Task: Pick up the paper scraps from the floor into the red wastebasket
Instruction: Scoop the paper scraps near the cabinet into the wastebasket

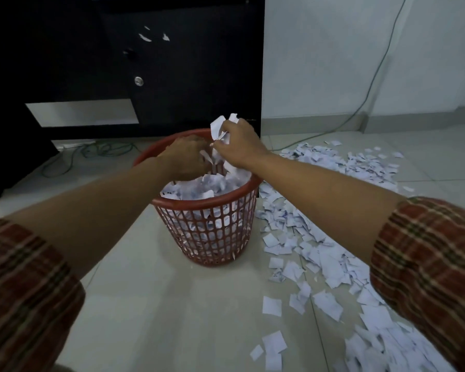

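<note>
Paper scraps, small torn white pieces with blue print (301, 237), lie in a long band on the pale tiled floor (172, 304) to the right of the red plastic lattice wastebasket (207, 232), and run from near the black cabinet (118, 63) down to our right sleeve. Many more already fill the basket nearly to its rim. Both our hands are over its mouth. Our right hand (239, 146) has its fingers curled round a crumpled white bunch of scraps (222, 127) that sticks up above the knuckles. Our left hand (185, 157) hovers just beside it with fingers bent downward among loose pieces; whether it grips any we cannot tell.

We judge the scraps very light, limp and easily scattered, so single pieces will flutter and slip away. We would gather them in heaps, sweeping both palms together under a pile and closing on it from the sides. A green cable (360, 108) trails along the wall behind the litter.
</note>
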